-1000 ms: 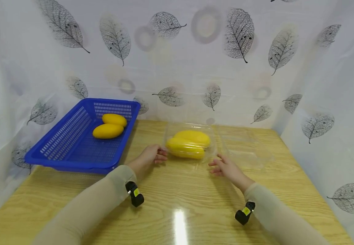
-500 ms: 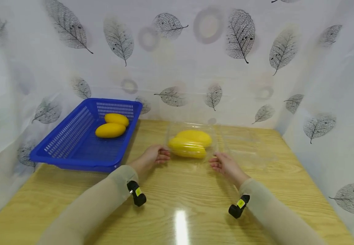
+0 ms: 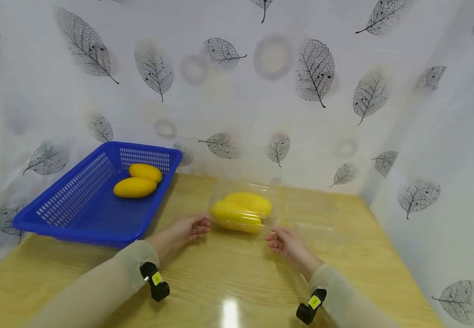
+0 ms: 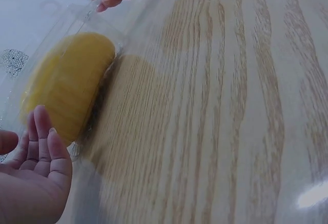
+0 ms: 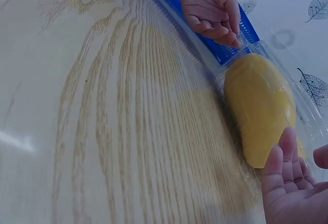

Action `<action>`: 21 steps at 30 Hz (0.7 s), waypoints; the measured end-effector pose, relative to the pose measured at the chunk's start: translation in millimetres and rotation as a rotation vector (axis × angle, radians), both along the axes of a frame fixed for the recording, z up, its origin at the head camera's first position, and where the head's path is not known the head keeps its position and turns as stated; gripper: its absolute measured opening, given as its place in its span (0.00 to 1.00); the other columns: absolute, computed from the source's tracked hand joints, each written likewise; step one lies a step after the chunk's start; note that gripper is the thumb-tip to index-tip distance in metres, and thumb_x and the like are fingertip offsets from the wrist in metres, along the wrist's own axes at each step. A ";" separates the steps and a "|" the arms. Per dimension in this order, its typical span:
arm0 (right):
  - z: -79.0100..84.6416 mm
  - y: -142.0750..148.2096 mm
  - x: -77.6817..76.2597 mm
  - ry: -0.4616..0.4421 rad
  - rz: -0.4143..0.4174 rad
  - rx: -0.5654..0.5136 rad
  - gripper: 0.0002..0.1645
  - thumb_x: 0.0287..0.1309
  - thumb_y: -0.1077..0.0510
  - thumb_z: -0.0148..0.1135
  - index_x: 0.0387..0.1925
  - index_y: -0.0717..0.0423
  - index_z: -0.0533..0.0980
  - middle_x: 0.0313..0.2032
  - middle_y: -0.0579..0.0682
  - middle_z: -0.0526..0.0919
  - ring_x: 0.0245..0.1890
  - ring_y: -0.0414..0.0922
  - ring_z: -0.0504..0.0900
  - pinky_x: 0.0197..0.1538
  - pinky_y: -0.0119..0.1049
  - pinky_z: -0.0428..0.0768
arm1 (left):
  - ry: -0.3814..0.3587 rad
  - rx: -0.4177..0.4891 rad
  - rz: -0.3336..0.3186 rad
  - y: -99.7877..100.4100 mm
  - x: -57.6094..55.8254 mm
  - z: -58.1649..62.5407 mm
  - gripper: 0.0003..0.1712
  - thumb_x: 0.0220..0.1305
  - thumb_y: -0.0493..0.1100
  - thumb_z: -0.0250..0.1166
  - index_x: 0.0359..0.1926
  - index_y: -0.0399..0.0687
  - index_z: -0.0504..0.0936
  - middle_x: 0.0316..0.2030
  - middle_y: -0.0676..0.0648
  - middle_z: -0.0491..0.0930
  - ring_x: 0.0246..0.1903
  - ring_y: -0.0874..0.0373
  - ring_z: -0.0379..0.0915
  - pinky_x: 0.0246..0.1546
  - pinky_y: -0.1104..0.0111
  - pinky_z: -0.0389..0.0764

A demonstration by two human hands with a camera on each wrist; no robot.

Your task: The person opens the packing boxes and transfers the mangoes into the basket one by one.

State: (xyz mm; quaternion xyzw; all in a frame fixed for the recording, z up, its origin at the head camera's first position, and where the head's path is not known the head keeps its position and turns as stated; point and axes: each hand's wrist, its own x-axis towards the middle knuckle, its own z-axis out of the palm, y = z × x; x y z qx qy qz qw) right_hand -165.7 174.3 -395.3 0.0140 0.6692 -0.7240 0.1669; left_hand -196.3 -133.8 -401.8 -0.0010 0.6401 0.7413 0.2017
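Yellow mangoes (image 3: 237, 221) lie inside a clear plastic box (image 3: 275, 205) in the middle of the table; light glints off the plastic above them. At the box's near left corner, my left hand (image 3: 181, 233) pinches the edge with thumb and forefinger. My right hand (image 3: 292, 248) pinches the near right corner in the same way. From the left wrist view, the left hand (image 4: 38, 167) has its other fingers slightly bent in front of the box. The right wrist view gives a similar pose for the right hand (image 5: 294, 183). The plastic's exact contact points are hard to see.
A blue slotted basket (image 3: 155, 218) stands at the left, with two mangoes (image 3: 135, 187) inside. Right of the box lies more clear plastic (image 3: 315, 223); whether it is joined to the box I cannot tell. A leaf-patterned curtain (image 3: 241, 91) closes off the wooden table's back.
My right hand has come in to the box's near right corner, and its fingers have drawn together. My left hand stays at its corner. The head view has tilted slightly upward.
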 end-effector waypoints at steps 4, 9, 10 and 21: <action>2.7 -8.9 1.9 0.021 0.013 -0.050 0.15 0.72 0.56 0.38 0.46 0.65 0.65 0.30 0.46 0.78 0.26 0.34 0.77 0.34 0.26 0.78 | 0.042 0.002 -0.009 -11.0 2.4 4.8 0.18 0.72 0.41 0.45 0.51 0.30 0.70 0.34 0.48 0.77 0.34 0.61 0.77 0.35 0.72 0.78; 4.5 -12.3 3.4 0.010 0.015 -0.056 0.14 0.72 0.57 0.38 0.46 0.64 0.66 0.29 0.45 0.79 0.26 0.35 0.77 0.35 0.28 0.79 | 0.026 -0.028 0.018 -10.9 4.7 8.4 0.18 0.71 0.40 0.46 0.51 0.29 0.71 0.33 0.49 0.76 0.31 0.63 0.77 0.33 0.73 0.77; 4.5 -11.6 4.0 0.007 0.015 -0.054 0.13 0.72 0.57 0.38 0.46 0.63 0.66 0.29 0.45 0.79 0.27 0.35 0.78 0.35 0.28 0.79 | 0.024 -0.030 0.026 -9.3 5.4 8.4 0.18 0.71 0.40 0.46 0.51 0.29 0.71 0.32 0.49 0.76 0.30 0.63 0.77 0.33 0.73 0.77; 4.2 -4.2 5.6 -0.033 -0.051 -0.047 0.14 0.72 0.56 0.37 0.49 0.62 0.63 0.30 0.45 0.78 0.28 0.34 0.78 0.36 0.27 0.79 | -0.010 -0.024 0.084 13.9 6.9 4.8 0.16 0.71 0.37 0.45 0.49 0.27 0.70 0.29 0.49 0.74 0.25 0.65 0.75 0.26 0.76 0.74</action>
